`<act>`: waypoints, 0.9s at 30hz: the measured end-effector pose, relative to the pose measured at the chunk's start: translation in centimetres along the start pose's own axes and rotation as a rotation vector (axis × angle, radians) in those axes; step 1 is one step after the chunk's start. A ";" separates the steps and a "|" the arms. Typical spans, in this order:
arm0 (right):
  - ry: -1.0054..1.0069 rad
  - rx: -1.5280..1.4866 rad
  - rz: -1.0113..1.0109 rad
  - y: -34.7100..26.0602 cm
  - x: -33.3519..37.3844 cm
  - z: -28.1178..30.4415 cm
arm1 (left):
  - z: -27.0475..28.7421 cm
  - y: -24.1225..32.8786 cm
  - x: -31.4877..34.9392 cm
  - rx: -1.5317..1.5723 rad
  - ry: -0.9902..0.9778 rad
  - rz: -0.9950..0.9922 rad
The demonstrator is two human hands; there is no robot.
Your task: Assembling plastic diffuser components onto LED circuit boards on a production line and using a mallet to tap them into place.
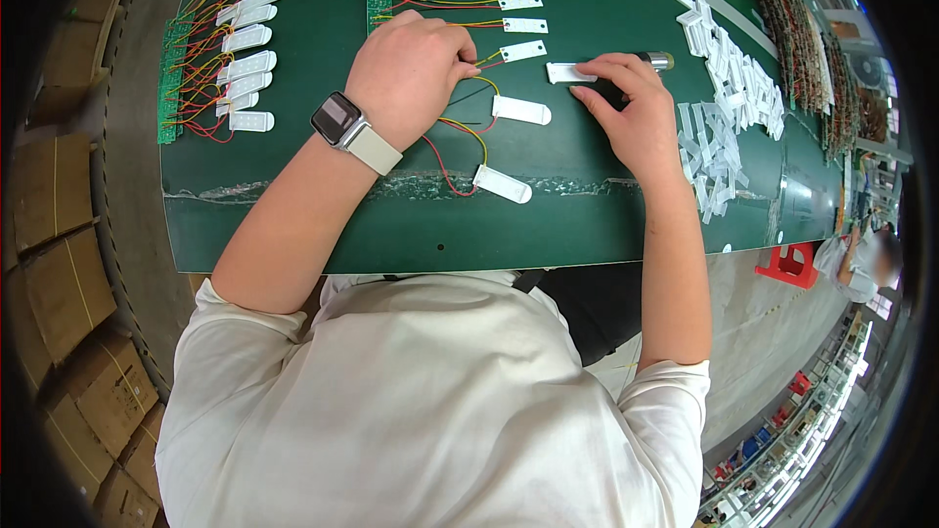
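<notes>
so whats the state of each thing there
left hand: fingers curled by wires
right hand: fingertips at single white piece
middle circuit board: partly hidden
left circuit board: wired to white casings
clear strips: heaped loosely
white parts: piled
smartwatch: strapped on
cardboard boxes: stacked

Work goes on in a factory's electronics assembly area, where green printed circuit boards [170,88] trailing thin red and yellow wires [201,47] line the left edge of a dark-green tabletop [587,220], small white plastic casings [732,73] lie heaped toward its right edge, and brown cardboard boxes [57,186] stand stacked beyond its left edge.
</notes>
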State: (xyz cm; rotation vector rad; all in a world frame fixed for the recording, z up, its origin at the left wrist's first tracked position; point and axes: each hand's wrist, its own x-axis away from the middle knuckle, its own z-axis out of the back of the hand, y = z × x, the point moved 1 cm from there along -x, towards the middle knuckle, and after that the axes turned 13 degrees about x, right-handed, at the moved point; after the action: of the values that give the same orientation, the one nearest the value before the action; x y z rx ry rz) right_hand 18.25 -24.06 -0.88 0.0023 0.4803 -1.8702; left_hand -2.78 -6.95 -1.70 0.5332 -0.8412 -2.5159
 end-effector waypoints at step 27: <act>-0.072 -0.329 0.016 -1.9 -1.3 -1.6 | 0.0 -0.1 0.1 0.120 0.029 0.043</act>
State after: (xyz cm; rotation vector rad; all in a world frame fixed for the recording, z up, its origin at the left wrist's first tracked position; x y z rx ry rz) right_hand 16.62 -21.88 -1.41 -0.2791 0.7294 -1.7507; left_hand -2.89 -6.90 -1.76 0.5824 -0.9872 -2.4237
